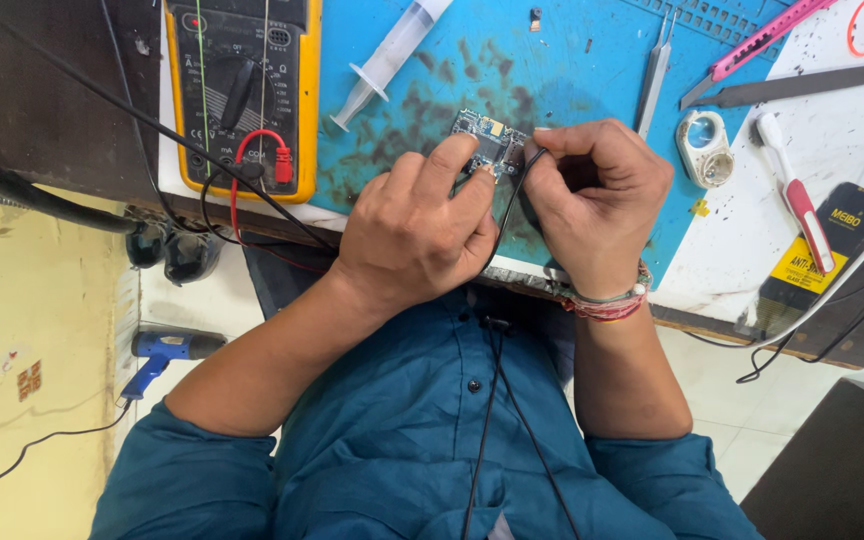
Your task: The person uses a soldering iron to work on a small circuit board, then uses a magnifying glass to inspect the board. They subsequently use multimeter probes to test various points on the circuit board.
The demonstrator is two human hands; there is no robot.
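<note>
**Both hands on a small circuit board over the blue mat**

A small circuit board (489,138) sits just above the blue work mat (552,60), pinched between both hands. The left hand (417,235) has its fingers curled, fingertips pressed on the board's near edge. The right hand (597,195) is closed tightly, holding a thin black wire (512,195) against the board's right side; whether it also grips a probe tip is hard to tell.

Outward lie a syringe (392,55), tweezers (655,70) and a yellow multimeter (242,90) at the left. A pink-handled knife (757,45) rests at the far right.
</note>
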